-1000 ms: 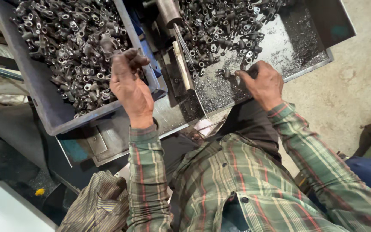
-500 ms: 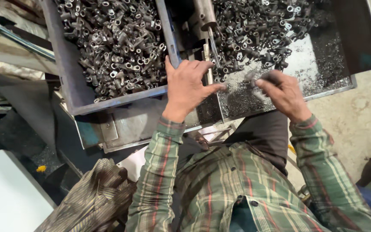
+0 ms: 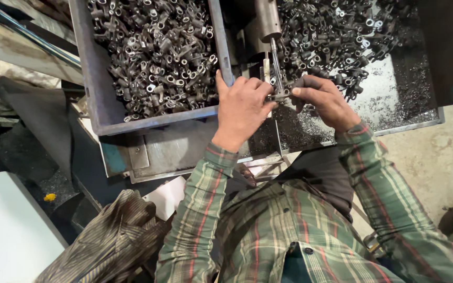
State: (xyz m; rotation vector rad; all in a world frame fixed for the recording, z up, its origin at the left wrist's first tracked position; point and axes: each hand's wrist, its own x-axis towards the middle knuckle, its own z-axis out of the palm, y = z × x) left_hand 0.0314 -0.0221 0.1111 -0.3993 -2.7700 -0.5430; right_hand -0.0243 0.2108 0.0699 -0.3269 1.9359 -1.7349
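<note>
- A small dark metal fitting (image 3: pixel 280 96) is being pinched between the two hands, just under the thin rod (image 3: pixel 276 60) hanging from the machine's cylindrical spindle (image 3: pixel 267 18).
- The left hand (image 3: pixel 243 107) is being kept loosely curled, its fingertips closing on the fitting from the left side.
- The right hand (image 3: pixel 323 99) is being held narrow, thumb and forefinger gripping the same piece.
- The fitting is being judged rigid, light and possibly oily, best held by its stem, clear of the ring end.
- Two containers are being counted: one grey bin (image 3: pixel 91 78) at left, one flat tray (image 3: pixel 410 123) at right.
- Loose fittings in each are too many to count.
</note>
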